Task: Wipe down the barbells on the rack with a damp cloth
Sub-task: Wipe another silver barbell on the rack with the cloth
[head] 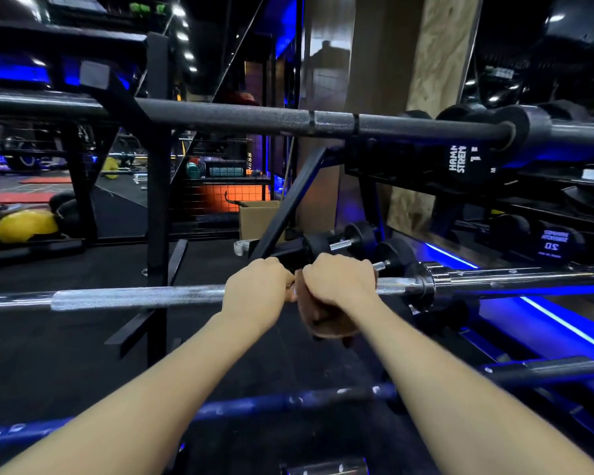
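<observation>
Fingers of both hands curl over the chrome barbell: left hand bare on the bar, right hand gripping the brown cloth around it. Bar runs left-right; unwiped length lies mostly leftward.

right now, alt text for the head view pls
Both hands grip a silver barbell on a rack, the right hand holding a brown cloth around it beside the left hand. A black barbell rests above.
</observation>
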